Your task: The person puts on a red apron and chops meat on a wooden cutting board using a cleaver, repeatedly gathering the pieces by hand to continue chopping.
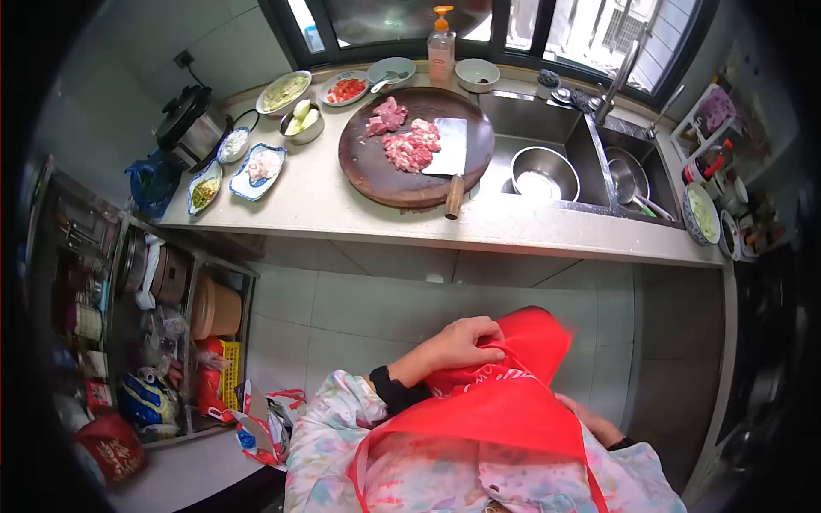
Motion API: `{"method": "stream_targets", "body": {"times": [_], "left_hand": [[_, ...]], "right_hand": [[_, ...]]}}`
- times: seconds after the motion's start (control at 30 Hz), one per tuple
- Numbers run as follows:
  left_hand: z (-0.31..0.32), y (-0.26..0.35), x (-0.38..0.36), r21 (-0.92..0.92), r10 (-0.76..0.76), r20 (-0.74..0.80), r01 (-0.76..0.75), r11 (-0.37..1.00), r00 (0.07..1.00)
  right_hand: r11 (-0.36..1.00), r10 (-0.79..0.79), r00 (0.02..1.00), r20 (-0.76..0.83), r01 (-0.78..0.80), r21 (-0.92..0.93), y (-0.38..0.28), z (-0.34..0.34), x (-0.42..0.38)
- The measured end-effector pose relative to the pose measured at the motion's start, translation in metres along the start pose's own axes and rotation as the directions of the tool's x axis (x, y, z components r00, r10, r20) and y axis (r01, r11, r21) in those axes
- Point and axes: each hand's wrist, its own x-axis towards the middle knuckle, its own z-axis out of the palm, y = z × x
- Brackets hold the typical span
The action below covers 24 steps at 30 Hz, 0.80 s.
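My left hand point(469, 344) is closed on the upper cloth of a red apron point(505, 415), fingers pinched over a fold of it. White lettering shows on the cloth beside that hand. My right hand point(590, 419) is lower and to the right, partly behind the apron, with its fingers hidden. Ahead on the counter is a round wooden chopping board point(376, 171). It bears a piece of raw meat point(389, 117), chopped meat point(410, 147) and a cleaver point(449, 145) whose wooden handle sticks out over the board's near edge.
Several dishes of cut food, among them a plate of red pieces point(345, 89), stand left of the board, near a pressure cooker point(184, 124). A steel sink point(539, 120) with a metal basin point(545, 173) is at right. A loaded shelf rack point(184, 342) stands at left.
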Motion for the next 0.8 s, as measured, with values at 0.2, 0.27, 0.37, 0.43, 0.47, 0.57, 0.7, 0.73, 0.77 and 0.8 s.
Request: {"method": "stream_targets", "body": {"times": [0.2,0.27,0.37,0.43,0.47,0.57,0.7,0.73,0.77,0.8], "left_hand": [[-0.013,-0.014,-0.031,-0.014,-0.005,-0.031,0.005,1.000,1.000],[-0.014,-0.025,-0.042,-0.026,0.008,-0.051,-0.009,1.000,0.999],[-0.008,-0.049,-0.055,-0.045,0.050,-0.072,-0.054,0.998,0.996],[-0.012,-0.049,-0.063,-0.061,0.003,-0.053,-0.006,0.998,0.999],[-0.014,-0.048,-0.067,-0.072,-0.042,-0.023,0.040,0.997,0.999],[-0.015,-0.059,-0.072,-0.138,-0.046,0.007,0.046,0.989,0.999],[-0.017,-0.081,-0.069,-0.220,-0.057,0.016,0.059,0.974,0.998],[-0.016,-0.090,-0.069,-0.139,-0.061,0.030,0.065,0.988,0.998],[-0.015,-0.099,-0.068,-0.059,-0.065,0.042,0.067,0.996,0.997],[-0.013,-0.108,-0.066,-0.031,-0.116,0.116,0.120,0.992,0.987]], "right_hand": [[0.929,-0.109,0.978,0.179,0.164,-0.331,-0.033,0.015,0.034],[0.926,-0.070,0.982,0.175,0.130,-0.356,-0.034,0.029,0.037],[0.944,-0.020,1.000,0.003,0.020,-0.330,-0.037,0.050,0.041],[0.925,-0.101,0.995,-0.028,0.083,-0.370,-0.038,0.057,0.048],[0.924,-0.098,0.995,-0.029,0.080,-0.374,-0.030,0.049,0.049],[0.959,0.195,0.978,-0.078,-0.207,-0.195,-0.015,0.031,0.042],[0.949,0.265,0.940,-0.216,-0.294,-0.114,-0.089,0.085,0.000],[0.941,0.286,0.918,-0.275,-0.324,-0.101,-0.094,0.093,-0.006],[0.941,0.291,0.914,-0.283,-0.327,-0.089,-0.089,0.092,-0.007],[0.953,0.283,0.919,-0.275,-0.301,-0.023,-0.083,0.089,-0.007]]}}
